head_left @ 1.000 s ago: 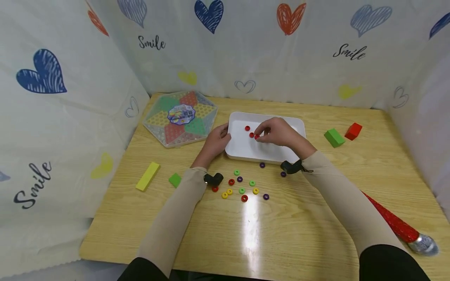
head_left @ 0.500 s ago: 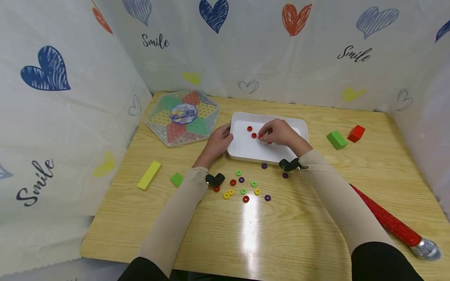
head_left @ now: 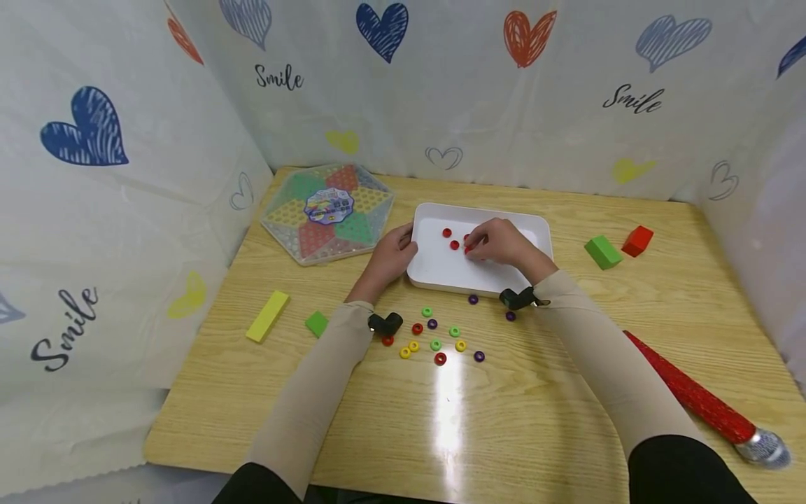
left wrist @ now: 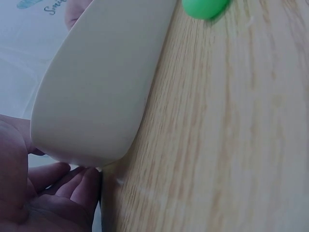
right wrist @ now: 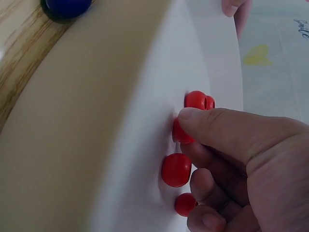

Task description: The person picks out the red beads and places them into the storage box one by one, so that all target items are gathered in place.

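Observation:
My left hand (head_left: 392, 257) holds the left end of the white tray (head_left: 434, 269); in the left wrist view its thumb and fingers meet the tray's end wall. Inside the tray, my right hand (head_left: 502, 243) pinches a red bead (right wrist: 181, 130) between thumb and index finger, low over the tray floor. More red beads (right wrist: 176, 170) lie around the fingertips in the right wrist view. On the table before the tray are scattered ring-shaped beads: green (head_left: 436, 345), yellow (head_left: 461, 346), purple (head_left: 479, 356) and red (head_left: 440, 358).
A clear hexagonal game box (head_left: 302, 210) with a coloured star pattern lies left of the tray. Yellow (head_left: 267, 316) and green (head_left: 317, 323) blocks sit at left; green (head_left: 603, 252) and red (head_left: 638, 241) blocks at right. A red glittery tapered stick (head_left: 699, 392) lies near my right arm.
My right fingers have shifted slightly within the tray, and two red beads now show at their tips. The red bead seen below the palm half a second ago no longer shows there.

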The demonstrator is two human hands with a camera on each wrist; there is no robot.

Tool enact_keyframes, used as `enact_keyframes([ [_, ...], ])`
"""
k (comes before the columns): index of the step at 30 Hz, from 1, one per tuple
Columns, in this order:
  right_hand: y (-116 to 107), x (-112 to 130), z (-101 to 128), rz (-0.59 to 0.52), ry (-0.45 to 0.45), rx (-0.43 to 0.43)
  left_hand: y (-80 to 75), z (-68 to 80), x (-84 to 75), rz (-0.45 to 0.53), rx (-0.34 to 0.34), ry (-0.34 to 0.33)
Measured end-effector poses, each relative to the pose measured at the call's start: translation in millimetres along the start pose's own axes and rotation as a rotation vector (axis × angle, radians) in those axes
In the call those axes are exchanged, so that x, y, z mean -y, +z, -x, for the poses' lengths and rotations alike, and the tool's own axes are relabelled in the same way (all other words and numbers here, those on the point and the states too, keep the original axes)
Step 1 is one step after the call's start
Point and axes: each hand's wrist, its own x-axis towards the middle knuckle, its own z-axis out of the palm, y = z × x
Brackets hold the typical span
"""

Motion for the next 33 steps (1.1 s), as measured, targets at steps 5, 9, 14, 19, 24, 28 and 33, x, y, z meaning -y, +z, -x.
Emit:
enact_keyframes([
  [5,-1,1,2,0.016,0.002,-0.001,0.2,0.7,0.1,-0.002,-0.003,0.004],
  [9,-6,3,5,0.007,0.025,-0.01,0.7,0.6,0.5,-0.007,0.003,0.004],
  [14,-15,14,16,-0.002,0.002,-0.042,-0.2,-2.3,1.4,-0.008,0.01,0.005],
  [19,-11,27,40,-0.028,-0.123,-0.093,-0.4,-4.2,1.6,-0.007,0.013,0.009],
  [24,10,34,72,-0.041,-0.28,-0.069,0.7,-4.8,1.3,-0.009,0.019,-0.002],
  [28,28,39,91,-0.054,-0.318,-0.016,0.8,-5.3,0.8,-0.011,0.01,-0.008],
  [33,49,50,111,-0.061,-0.351,0.063,-0.5,-5.6,0.6,-0.014,0.004,-0.01],
])
